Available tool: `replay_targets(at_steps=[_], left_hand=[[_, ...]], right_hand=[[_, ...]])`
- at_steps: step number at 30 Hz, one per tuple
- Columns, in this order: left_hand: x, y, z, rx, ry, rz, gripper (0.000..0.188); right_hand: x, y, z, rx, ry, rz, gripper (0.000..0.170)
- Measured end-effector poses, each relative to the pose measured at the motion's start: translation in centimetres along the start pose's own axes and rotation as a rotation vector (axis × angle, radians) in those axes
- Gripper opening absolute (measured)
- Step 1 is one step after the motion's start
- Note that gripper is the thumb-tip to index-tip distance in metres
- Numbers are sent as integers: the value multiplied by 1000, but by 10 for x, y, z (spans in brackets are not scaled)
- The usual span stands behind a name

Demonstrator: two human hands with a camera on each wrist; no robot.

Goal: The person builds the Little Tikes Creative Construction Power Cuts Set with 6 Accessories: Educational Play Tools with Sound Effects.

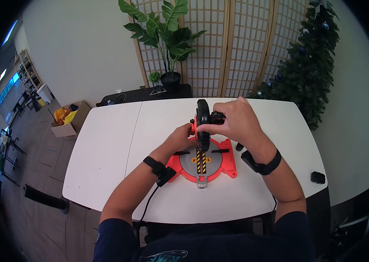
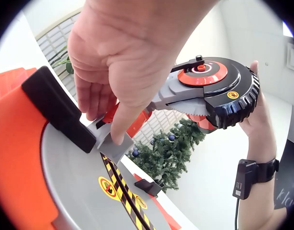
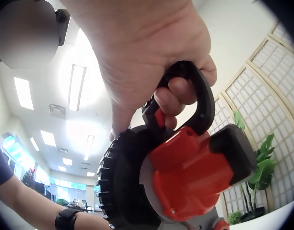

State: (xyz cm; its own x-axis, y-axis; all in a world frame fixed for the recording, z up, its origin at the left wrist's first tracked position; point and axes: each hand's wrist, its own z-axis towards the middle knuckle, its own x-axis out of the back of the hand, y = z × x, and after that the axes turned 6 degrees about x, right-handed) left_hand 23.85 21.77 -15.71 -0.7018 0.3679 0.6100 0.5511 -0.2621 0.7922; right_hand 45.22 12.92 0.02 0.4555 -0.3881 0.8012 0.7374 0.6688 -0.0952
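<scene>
A toy miter saw stands on the white table, its red and grey base (image 1: 229,166) topped by a round turntable with a black-and-yellow striped slot. Its black and red saw head (image 1: 203,114) is raised over the back of the base. My right hand (image 1: 240,120) grips the black loop handle (image 3: 208,108), fingers curled through it and thumb along the ridged guard. At the back of the turntable, my left hand (image 2: 120,62) holds the grey hinge mount (image 2: 113,146), thumb in front and fingers behind. The toothed grey blade (image 2: 189,106) shows below the guard.
Right of the base lies a small black piece (image 1: 239,147). A black block (image 1: 317,177) sits near the right edge of the white table (image 1: 101,148). Beyond the table are a potted plant (image 1: 171,81), a folding screen and a decorated tree (image 1: 300,70); an open cardboard box (image 1: 79,120) stands at left.
</scene>
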Motion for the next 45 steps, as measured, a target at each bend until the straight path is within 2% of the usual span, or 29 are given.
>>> replay_targets(at_steps=[2, 6, 8, 12, 15, 17, 19, 21, 27, 30, 32, 36, 38, 45], left_hand=[[1, 4, -2, 43, 20, -2, 68], [2, 17, -9, -58, 127, -27, 73], [6, 26, -11, -156, 131, -11, 59], [4, 17, -5, -151, 82, 19, 51], [1, 14, -5, -105, 80, 67, 44], [2, 11, -1, -28, 39, 147, 78], [4, 10, -1, -31, 52, 176, 78], [6, 11, -2, -32, 67, 204, 77], [10, 10, 1, 36, 109, 207, 74], [8, 3, 5, -42, 164, 205, 71], [7, 3, 6, -272, 303, 161, 63], [17, 16, 4, -234, 236, 127, 51], [18, 15, 6, -205, 231, 151, 38], [24, 23, 5, -203, 217, 161, 30]], right_hand=[[-4, 3, -1, 14, 19, -10, 60], [-3, 5, 0, 21, 32, 14, 58], [-1, 6, 2, 14, 26, 30, 58], [-1, 10, 5, -68, -56, 123, 62], [-4, 12, 5, -44, -48, 126, 60], [-1, 11, 6, -39, -52, 109, 59], [-1, 11, 5, -34, -57, 93, 58], [-3, 11, 4, 50, 35, 155, 54], [-13, 17, 4, 141, 109, 94, 53], [-11, 19, 7, 65, 21, 117, 53], [-12, 21, 7, 64, 30, 136, 53], [-11, 21, 11, 26, 24, 196, 53], [-11, 19, 13, 40, 22, 172, 53], [-7, 21, 18, -25, -97, 168, 55]])
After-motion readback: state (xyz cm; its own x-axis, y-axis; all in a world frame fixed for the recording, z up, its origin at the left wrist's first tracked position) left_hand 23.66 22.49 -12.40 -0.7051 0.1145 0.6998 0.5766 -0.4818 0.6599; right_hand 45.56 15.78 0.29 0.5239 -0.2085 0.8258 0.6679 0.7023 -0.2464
